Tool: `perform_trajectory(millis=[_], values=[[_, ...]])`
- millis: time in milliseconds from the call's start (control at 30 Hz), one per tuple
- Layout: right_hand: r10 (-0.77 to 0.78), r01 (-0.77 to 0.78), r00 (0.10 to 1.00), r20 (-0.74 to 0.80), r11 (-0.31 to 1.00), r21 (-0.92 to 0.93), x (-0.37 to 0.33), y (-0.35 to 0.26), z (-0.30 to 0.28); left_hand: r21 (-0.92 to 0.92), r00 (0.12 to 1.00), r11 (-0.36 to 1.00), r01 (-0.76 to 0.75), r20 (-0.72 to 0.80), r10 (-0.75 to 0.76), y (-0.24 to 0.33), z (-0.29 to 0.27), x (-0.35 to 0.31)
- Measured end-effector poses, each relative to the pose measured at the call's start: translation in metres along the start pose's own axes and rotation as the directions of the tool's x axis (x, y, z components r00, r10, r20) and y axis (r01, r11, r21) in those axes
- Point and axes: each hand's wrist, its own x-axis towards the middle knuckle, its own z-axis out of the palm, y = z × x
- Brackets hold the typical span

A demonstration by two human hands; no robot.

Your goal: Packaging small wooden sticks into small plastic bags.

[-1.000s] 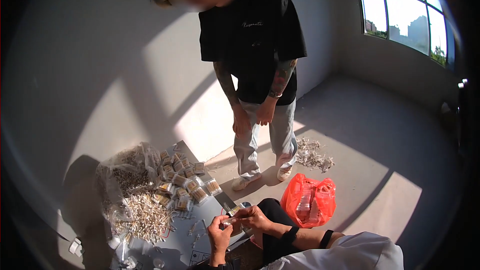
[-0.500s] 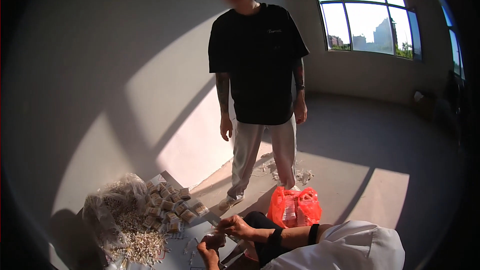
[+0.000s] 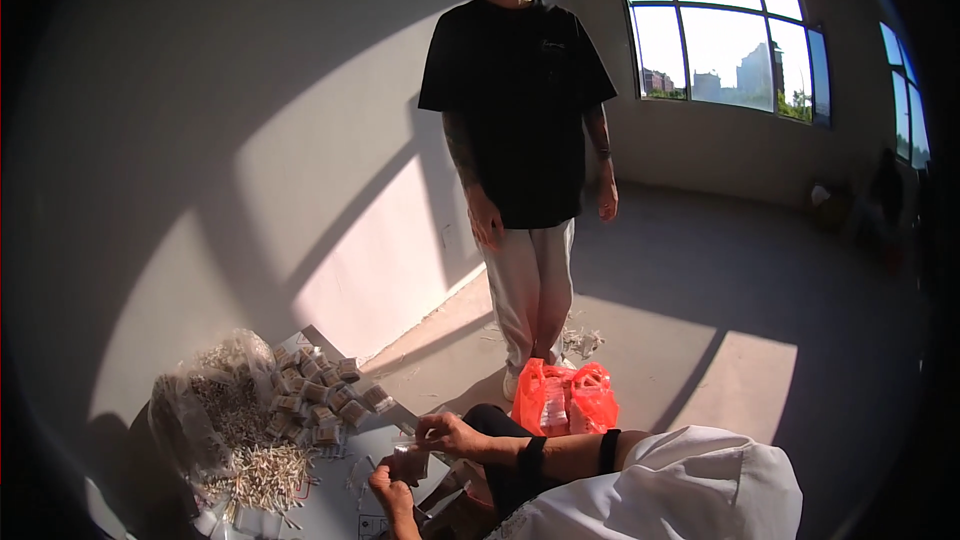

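Standing person (image 3: 517,110) draws upright; small clear pouch (image 3: 410,462) stays in hand

In the head view, the only one, I take the red bag (image 3: 536,395) on the floor as my mark. A second ago the person just behind it was bent forward, hands low in front; now that person stands straight, legs close together, arms hanging.

The pouch is to the left of the red bag, on the worker's side of it, held up over the counter (image 3: 335,510). The worker's left hand (image 3: 394,490) has its fingers clamped on the pouch's lower left; the right hand (image 3: 450,435) has its fingers pinched together at the upper edge, as far as I can make out. A second ago the hands nearly met; now the right sits higher and the pouch shows between them. Its contents look brownish, too blurred to name. Neither hand has let go, so I judge the handling of this pouch to be still under way.

Farther left of the red bag, the counter bears a pile of filled packets (image 3: 322,390), with loose swabs (image 3: 265,475) heaped in front of a large clear bag (image 3: 178,420). The packet pile looks much the same as a second ago.
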Motion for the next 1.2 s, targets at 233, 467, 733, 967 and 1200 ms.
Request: perform_trajectory(millis=[233,467,733,967,1200], values=[[0.069,-0.056,0.995,-0.077,0.985,0.166,0.003,-0.021,-0.006,-0.161,0.988,0.975,0.152,0.051,-0.146,0.028,0.001,-0.006],[0.331,-0.314,0.938,0.103,0.685,0.657,0.023,0.01,0.025,-0.291,0.961,0.948,0.126,-0.203,-0.19,0.045,-0.012,-0.022],[0.622,-0.537,0.696,0.359,0.117,0.836,0.043,0.062,0.063,-0.331,0.905,0.915,0.23,-0.273,-0.327,0.05,-0.041,-0.027],[0.368,-0.414,0.909,0.195,0.846,0.336,0.066,0.076,0.095,0.272,0.927,0.886,0.375,-0.115,-0.357,0.024,-0.104,0.004],[-0.215,0.257,0.908,0.359,0.964,-0.073,0.108,0.094,0.126,0.386,0.952,0.895,0.223,-0.282,-0.116,-0.008,-0.131,0.009]])
